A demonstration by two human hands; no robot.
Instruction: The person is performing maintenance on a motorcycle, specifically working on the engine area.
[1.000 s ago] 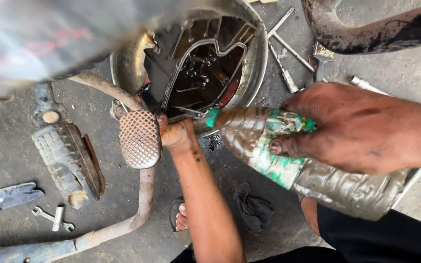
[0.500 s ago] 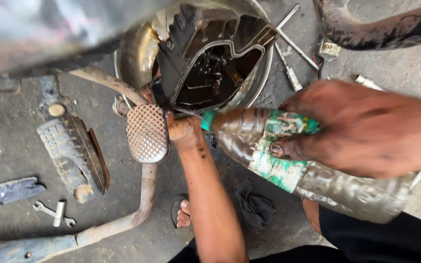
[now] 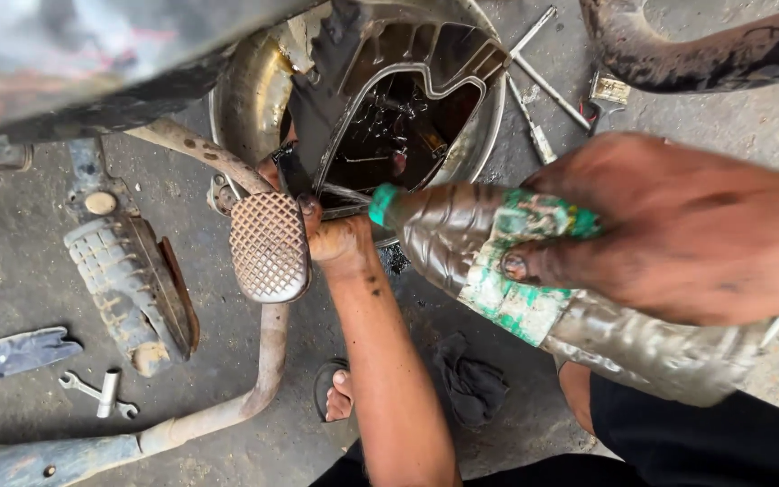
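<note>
Our right hand (image 3: 678,225) squeezes a grimy plastic bottle (image 3: 498,261), tipped so its green neck aims into the open engine cover (image 3: 389,117) over a steel basin (image 3: 245,108). Our left hand (image 3: 335,242) grips the cover's lower edge beside the brake pedal (image 3: 268,245). We judge that a steady, low pour avoids spills.

A stained grey concrete floor (image 3: 11,271) carries everything here. On it stands a round metal basin (image 3: 489,117), with long metal rods (image 3: 547,86) lying just beside its rim. A small spanner (image 3: 78,386) and a short socket (image 3: 108,392) lie together near a scrap of blue cloth (image 3: 20,350). A dark rag (image 3: 471,383) lies crumpled near a sandalled foot (image 3: 337,392).
</note>
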